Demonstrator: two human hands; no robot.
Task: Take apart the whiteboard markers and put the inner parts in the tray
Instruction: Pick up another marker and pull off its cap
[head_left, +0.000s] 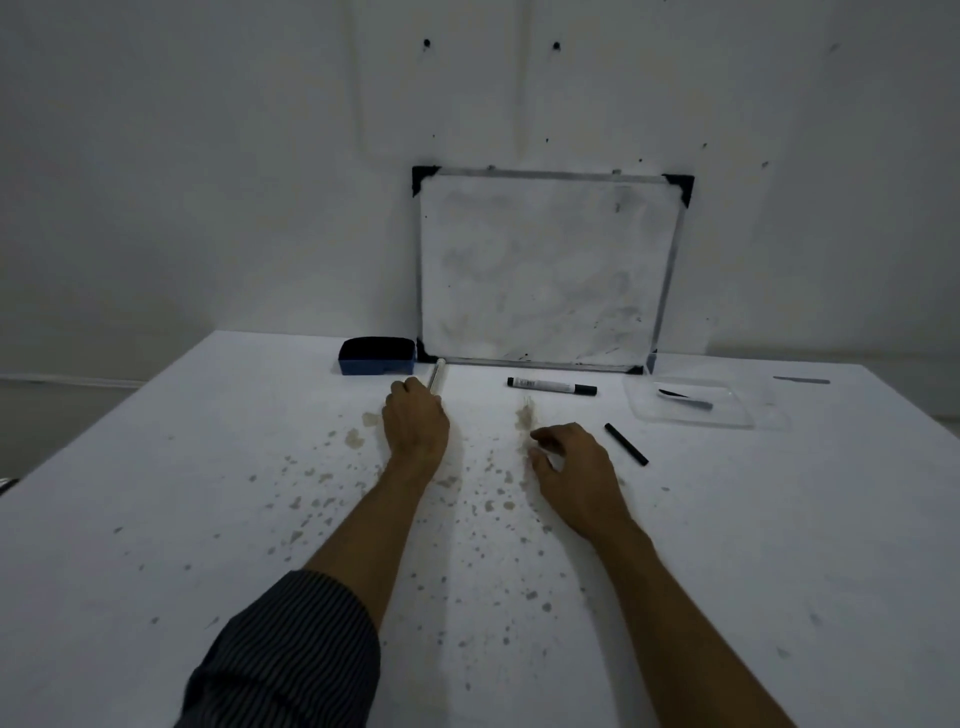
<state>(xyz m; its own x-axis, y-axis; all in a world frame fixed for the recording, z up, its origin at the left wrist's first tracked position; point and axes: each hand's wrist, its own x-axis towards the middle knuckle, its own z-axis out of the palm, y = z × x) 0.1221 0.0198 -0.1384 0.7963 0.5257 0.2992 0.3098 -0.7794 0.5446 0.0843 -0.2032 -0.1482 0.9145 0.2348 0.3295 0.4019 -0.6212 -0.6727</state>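
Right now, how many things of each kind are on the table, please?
Whole marker: 1
White marker barrel in the left hand: 1
Loose black stick: 1
Clear tray holding dark inner parts: 1
Eraser: 1
Whiteboard: 1
Total: 6

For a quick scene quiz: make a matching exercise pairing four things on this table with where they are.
Things:
1. whiteboard
2. eraser
3. capped marker
4. clear tray

Places:
A. lying in front of the whiteboard
B. far right, holding dark inner parts
C. leaning against the wall
D. left of the whiteboard's bottom corner

Pairs: 1-C, 2-D, 3-A, 4-B
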